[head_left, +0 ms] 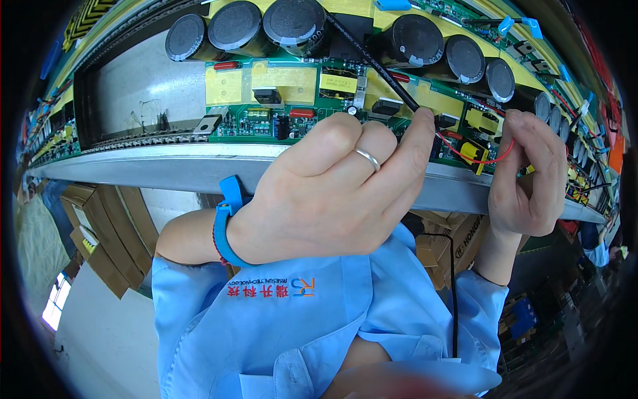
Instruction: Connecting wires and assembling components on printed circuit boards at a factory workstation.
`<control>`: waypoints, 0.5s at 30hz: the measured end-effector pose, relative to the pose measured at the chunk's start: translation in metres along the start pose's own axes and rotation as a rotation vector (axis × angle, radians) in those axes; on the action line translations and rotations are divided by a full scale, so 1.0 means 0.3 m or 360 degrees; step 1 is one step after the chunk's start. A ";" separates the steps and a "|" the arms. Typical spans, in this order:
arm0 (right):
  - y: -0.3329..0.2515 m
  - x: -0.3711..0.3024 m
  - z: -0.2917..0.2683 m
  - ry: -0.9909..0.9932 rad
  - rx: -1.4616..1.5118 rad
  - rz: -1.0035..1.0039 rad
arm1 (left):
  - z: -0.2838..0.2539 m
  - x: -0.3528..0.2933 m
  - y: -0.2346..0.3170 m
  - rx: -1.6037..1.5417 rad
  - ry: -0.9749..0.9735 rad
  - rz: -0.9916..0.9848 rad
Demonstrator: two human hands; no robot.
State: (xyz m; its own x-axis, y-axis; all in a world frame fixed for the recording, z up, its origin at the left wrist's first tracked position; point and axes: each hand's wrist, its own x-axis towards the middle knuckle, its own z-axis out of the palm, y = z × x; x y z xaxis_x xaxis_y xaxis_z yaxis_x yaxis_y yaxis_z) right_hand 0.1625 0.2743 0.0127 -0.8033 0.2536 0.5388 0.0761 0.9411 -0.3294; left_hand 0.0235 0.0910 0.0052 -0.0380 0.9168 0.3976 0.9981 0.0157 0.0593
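A thick black cable [372, 60] slants down across a green circuit board [325, 111]. My left hand [345, 179], with a ring and a blue wrist strap [229, 229], pinches this cable near its lower end. From about there a thin red wire [465, 157] loops to the right, in front of a small yellow transformer [474, 151]. My right hand [531, 173] has its thumb and fingertips closed at the wire's other side; the exact grip is partly hidden. Round black capacitors [239, 28] stand on the board behind both hands.
A grey metal rail [166, 161] runs along the board's near edge. More boards with wires and blue-tipped leads [531, 28] lie farther back and right. Cardboard boxes [109, 229] stand below at left, with another carton [458, 249] beneath my right arm.
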 end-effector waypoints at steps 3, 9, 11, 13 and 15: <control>0.007 0.000 0.008 0.0014 0.0008 -0.0010 | 0.002 0.002 0.000 -0.0004 0.0009 0.0003; 0.003 0.003 0.011 0.0008 0.0033 0.0009 | 0.007 0.002 -0.001 0.0003 0.0036 0.0017; 0.004 0.001 0.010 0.0013 0.0035 0.0007 | 0.009 0.002 0.000 0.0010 0.0041 0.0024; 0.005 -0.004 0.006 0.0002 0.0023 -0.0016 | 0.011 -0.001 0.004 0.0026 0.0063 0.0031; 0.002 -0.004 0.006 0.0004 0.0033 -0.0005 | 0.011 0.000 0.011 -0.0001 0.0081 0.0010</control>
State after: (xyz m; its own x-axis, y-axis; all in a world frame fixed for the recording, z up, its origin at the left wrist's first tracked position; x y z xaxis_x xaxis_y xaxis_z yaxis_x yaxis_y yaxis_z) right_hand 0.1624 0.2740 0.0104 -0.8021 0.2513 0.5418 0.0615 0.9371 -0.3436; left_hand 0.0269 0.0922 0.0025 -0.0343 0.8952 0.4443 0.9983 0.0099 0.0572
